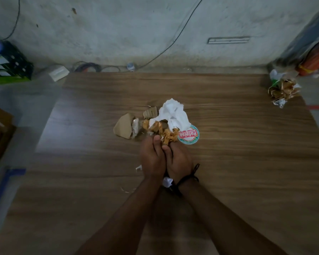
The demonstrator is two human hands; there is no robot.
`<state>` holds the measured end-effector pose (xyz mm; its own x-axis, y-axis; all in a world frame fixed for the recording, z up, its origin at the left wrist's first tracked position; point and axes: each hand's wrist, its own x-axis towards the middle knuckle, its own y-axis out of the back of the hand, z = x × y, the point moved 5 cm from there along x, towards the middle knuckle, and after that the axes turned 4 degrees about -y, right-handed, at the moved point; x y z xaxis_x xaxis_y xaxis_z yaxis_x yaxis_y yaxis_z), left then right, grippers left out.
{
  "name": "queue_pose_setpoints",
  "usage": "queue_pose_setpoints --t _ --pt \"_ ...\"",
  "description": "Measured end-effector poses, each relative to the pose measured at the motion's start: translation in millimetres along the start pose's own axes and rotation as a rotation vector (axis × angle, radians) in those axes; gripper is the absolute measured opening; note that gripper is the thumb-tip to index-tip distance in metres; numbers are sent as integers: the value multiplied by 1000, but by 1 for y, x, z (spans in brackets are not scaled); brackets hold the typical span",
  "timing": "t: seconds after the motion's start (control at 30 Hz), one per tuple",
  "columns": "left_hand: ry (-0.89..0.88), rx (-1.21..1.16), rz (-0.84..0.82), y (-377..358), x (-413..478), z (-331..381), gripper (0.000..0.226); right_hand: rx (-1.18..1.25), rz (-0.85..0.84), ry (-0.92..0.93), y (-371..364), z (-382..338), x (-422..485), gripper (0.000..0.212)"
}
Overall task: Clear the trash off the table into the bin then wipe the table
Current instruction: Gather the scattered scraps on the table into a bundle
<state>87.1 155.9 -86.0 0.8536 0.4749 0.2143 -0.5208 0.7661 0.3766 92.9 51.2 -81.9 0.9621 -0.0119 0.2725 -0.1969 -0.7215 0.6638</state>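
On the table, middle: a wooden table [228,162] fills the view, with a heap of trash at its centre and both hands just on the near side of the heap.
Central trash pile [160,124]: crumpled white paper [173,113] on top toward the far side, torn cardboard pieces [122,128] on its left, crinkled tan wrappers [166,134] nearest the hands, and a round red and green label [189,135] touching the pile's right side.
Second trash pile [283,89]: a smaller bundle of tan and white wrappers at the far right corner of the table, well apart from the hands.
Left hand [152,157]: palm down, fingers curled narrow, fingertips at the tan wrappers; whether it grips them cannot be told.
Right hand [179,159]: pressed against the left, fingers curled into the same wrappers; a dark cord is round its wrist, and a white scrap shows beneath the wrists.
Small scraps [138,168]: white bits on the table near the left hand.
Bin: not in view.
Doing it well, as a judgement: cup both hands wide round the whole heap, label included, so light paper does not spill, then return for the corner bundle and scraps before wiping.
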Motion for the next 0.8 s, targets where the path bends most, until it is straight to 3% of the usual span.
queue_pose_setpoints --t 0.13,0.23,0.37,0.47,0.53,0.67,0.8 --pt "-39 -12 -35 -1 7 4 46 53 -88 -16 7 1 13 48" --pt "-173 24 -84 11 13 15 48 121 -181 44 23 3 28 43" --pt "-255 148 -77 50 31 23 44 83 -297 189 50 6 41 67" --pt "-289 274 -80 74 64 9 62 82 -377 178 68 18 46 75" --pt "-279 361 -175 73 88 -8 77 69 -362 143 75 26 40 84" --pt "-271 369 -457 46 108 -33 81 -90 -413 -101 48 28 3 113" --pt "-354 280 -640 16 98 -32 71 -105 -283 -193 15 13 4 114"
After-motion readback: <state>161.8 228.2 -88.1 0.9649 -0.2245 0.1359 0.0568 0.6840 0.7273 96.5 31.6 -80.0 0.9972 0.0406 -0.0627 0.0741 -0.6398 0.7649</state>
